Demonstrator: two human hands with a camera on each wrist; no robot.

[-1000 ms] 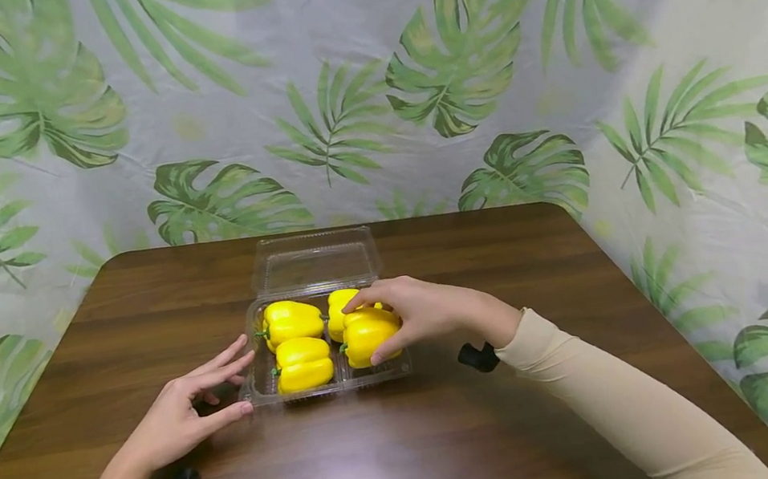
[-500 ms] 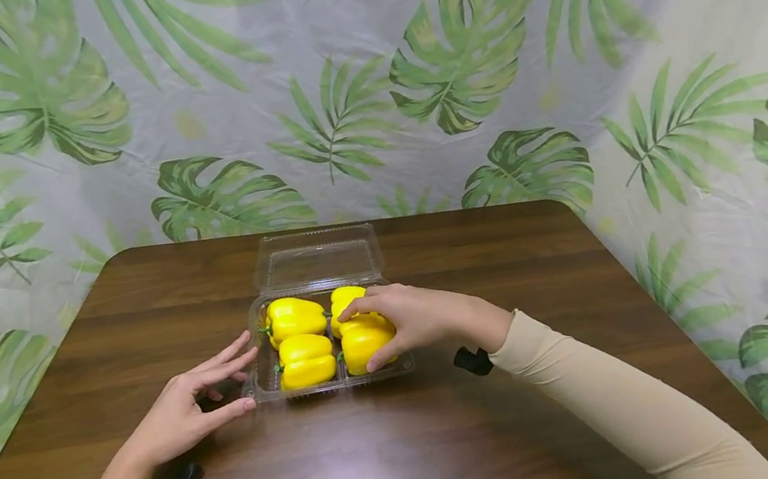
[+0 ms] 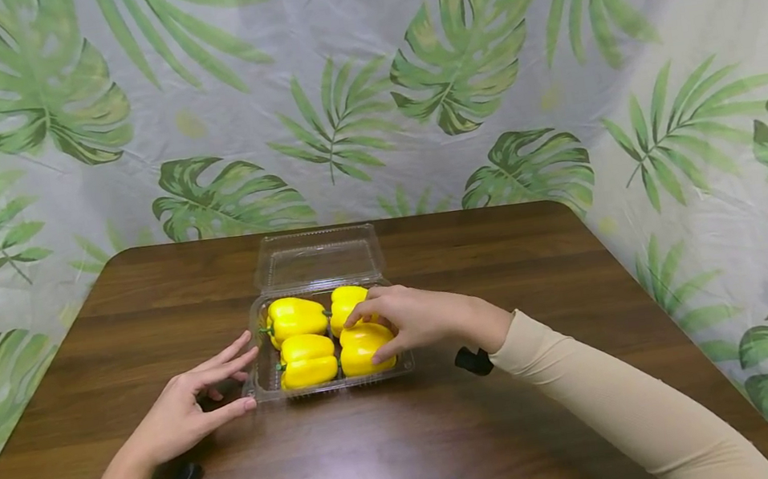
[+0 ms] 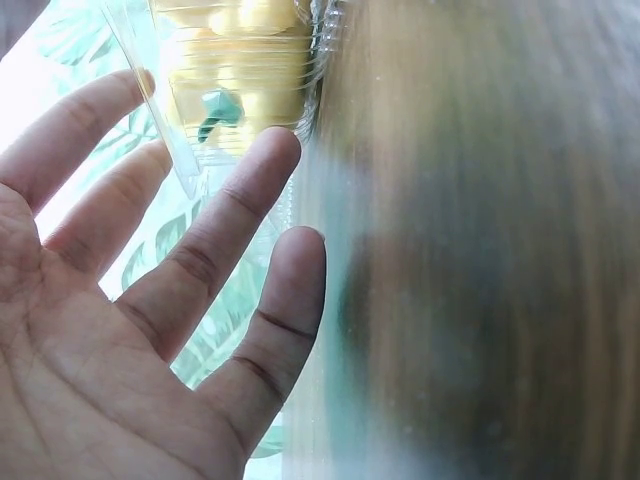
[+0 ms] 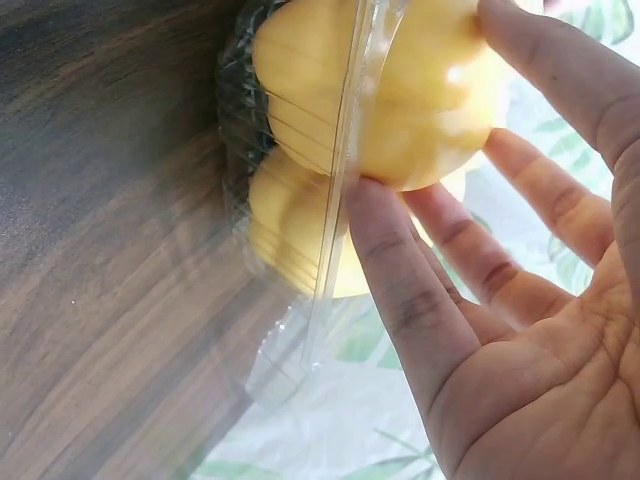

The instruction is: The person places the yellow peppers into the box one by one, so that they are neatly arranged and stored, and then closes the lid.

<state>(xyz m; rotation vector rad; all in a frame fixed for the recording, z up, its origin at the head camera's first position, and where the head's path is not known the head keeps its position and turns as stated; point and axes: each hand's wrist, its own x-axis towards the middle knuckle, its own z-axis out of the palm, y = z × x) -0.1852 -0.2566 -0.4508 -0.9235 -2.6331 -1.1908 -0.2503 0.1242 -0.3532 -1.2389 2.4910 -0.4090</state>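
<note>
I see the clear plastic tray (image 3: 261, 373) on the brown table (image 3: 454, 441), holding 4 yellow peppers. My right hand (image 3: 418, 317) curls its fingers around the pepper (image 3: 364, 349) in the tray's near right corner. My left hand (image 3: 187, 407) rests against the tray's left edge, fingers straight and slightly spread.

Under both hands, the wooden table (image 3: 454, 441) looks smooth and semi-glossy. The clamshell container (image 3: 318, 264) is clear ribbed plastic; the yellow bell peppers (image 3: 299, 315) shine waxy.
</note>
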